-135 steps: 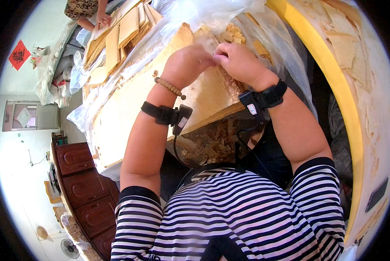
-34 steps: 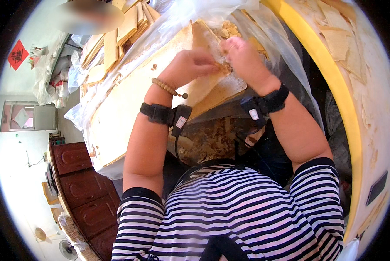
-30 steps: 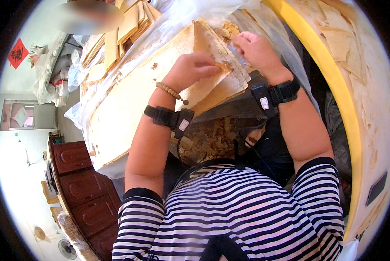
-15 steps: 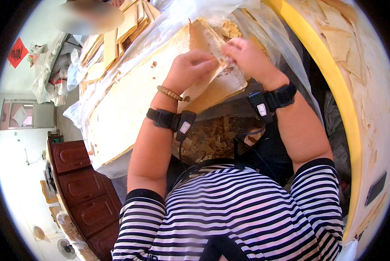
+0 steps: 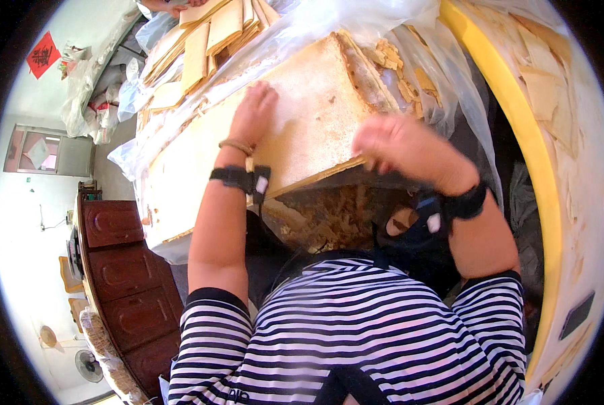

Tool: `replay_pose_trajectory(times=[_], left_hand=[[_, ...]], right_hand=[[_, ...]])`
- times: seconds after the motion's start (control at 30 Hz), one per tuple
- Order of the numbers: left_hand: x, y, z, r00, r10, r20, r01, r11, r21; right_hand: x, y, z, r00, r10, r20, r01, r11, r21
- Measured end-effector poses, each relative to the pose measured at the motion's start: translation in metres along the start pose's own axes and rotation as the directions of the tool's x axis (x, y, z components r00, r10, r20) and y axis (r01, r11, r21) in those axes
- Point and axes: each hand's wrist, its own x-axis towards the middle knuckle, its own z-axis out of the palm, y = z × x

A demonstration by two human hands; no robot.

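A large, flat, pale-yellow sheet [image 5: 302,115] with a rough brown right edge lies in front of me on clear plastic; its near edge shows some thickness, like stacked layers. My left hand [image 5: 253,115] is on or just over the middle of this sheet, fingers stretched out, with nothing visible in it. At the sheet's near right corner is my right hand [image 5: 403,145], smeared by motion. Its fingers look partly bent, and whether they hold anything is hidden. Torn yellow-brown scraps [image 5: 399,74] lie past the right edge.
Folded yellow sheets [image 5: 207,44] are piled at the far left, near another person's hands [image 5: 180,8]. Broken flakes [image 5: 335,209] lie below the near edge. Along my right runs a yellow-edged table [image 5: 541,169] bearing thin pieces and a dark phone [image 5: 577,316].
My hands have moved apart: the left leftward over the sheet, the right down toward its near corner. The flap raised between them at the right end no longer stands up.
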Motion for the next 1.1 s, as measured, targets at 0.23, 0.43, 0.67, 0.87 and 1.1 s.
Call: replay_pose_trajectory(times=[0.23, 0.43, 0.67, 0.87, 1.1], left_hand=[[-0.109, 0.151, -0.008, 0.667, 0.643, 0.376, -0.315, 0.701, -0.64], [-0.067, 0.143, -0.009, 0.919, 0.395, 0.016, -0.358, 0.85, -0.386], [-0.063, 0.17, -0.012, 0.832, 0.452, 0.321, -0.247, 0.82, -0.517], [-0.09, 0.19, -0.022, 0.885, 0.436, 0.163, -0.379, 0.878, -0.291], [-0.083, 0.169, 0.017, 0.901, 0.424, -0.09, -0.431, 0.899, -0.076]], right_hand=[[-0.02, -0.004, 0.004, 0.834, -0.316, 0.452, 0.159, 0.923, 0.351], [0.003, 0.028, -0.025, 0.907, -0.112, -0.406, 0.191, 0.969, 0.158], [0.01, 0.047, -0.025, 0.847, 0.036, -0.53, 0.075, 0.979, 0.187], [0.008, 0.052, -0.033, 0.905, 0.081, -0.419, -0.041, 0.994, 0.104], [0.008, 0.03, -0.034, 0.943, 0.27, -0.193, -0.233, 0.953, 0.194]])
